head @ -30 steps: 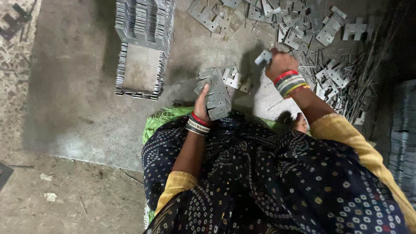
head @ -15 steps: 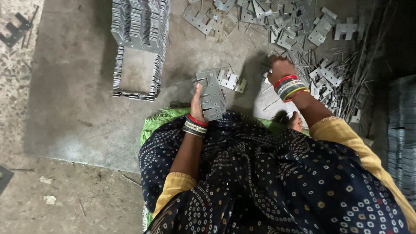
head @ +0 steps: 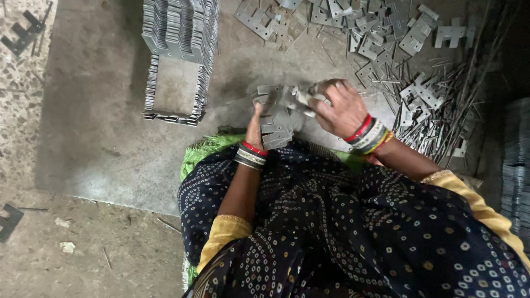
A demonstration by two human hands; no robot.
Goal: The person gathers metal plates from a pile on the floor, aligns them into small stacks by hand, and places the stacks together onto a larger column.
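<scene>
**Grey metal plates stacked in hand**

Grey stamped plates form a stack (head: 277, 117) gripped by the left hand (head: 255, 128) just above the person's lap. The right hand (head: 338, 106) pinches a single plate (head: 305, 97) against the stack's top. Loose plates (head: 381, 38) and thin rods (head: 441, 105) litter the concrete floor (head: 94, 110) beyond; neat rows (head: 175, 55) stand to the left.

You're wearing a dark navy wrap covered in small white and tan ring dots, with mustard-yellow sleeve cuffs showing at both upper arms. Your left hand (head: 255, 128) has a short stack of bangles at the wrist, red, white and dark. Your right hand (head: 338, 106) carries a thicker stack: red, black, white, green and orange.
</scene>
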